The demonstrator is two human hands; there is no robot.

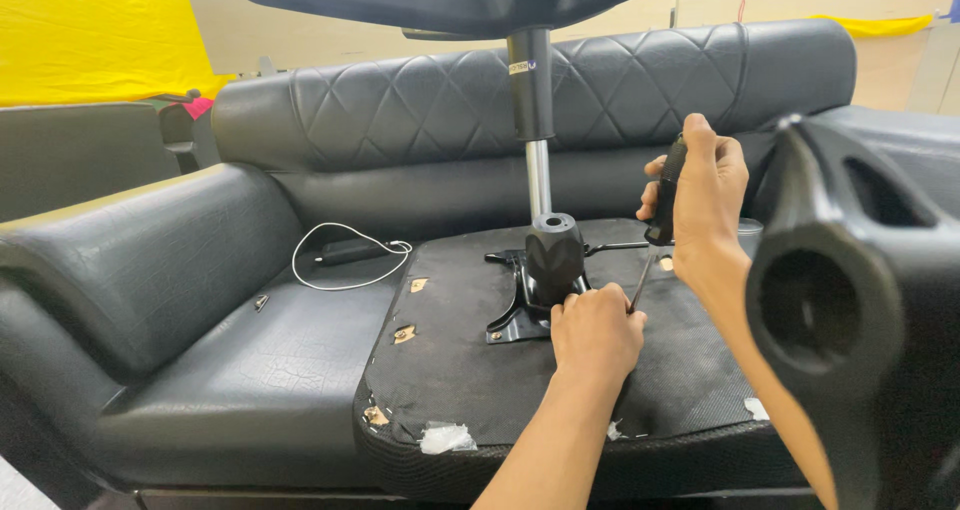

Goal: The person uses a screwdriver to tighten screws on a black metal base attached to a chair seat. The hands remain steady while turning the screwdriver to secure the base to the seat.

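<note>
- A yellow sheet (95, 35) hangs at the far left behind a black sofa (200, 270), whose quilted back runs across the view.
- A white cable (345, 260) lies looped on the sofa cushion beside a small dark device, loose and out of the way.
- An upturned chair seat (470, 370) rests on the sofa, underside up, so its metal plate (515, 315) faces the person; torn patches and scraps of white tape show along its near edge.
- A gas-lift column (535, 120) stands upright from the plate; a small rectangular label, light with a dark end, sits high on the black sleeve.
- The left hand (597, 335) is curled closed, pressing down by the plate, seemingly steadying the screwdriver tip.
- The right hand (705, 190) is clenched around the black handle of a screwdriver (655, 225), held steep with its shaft angled down to the plate.
- A black chair-base arm (850, 300) looms at the right, close to the camera.
</note>
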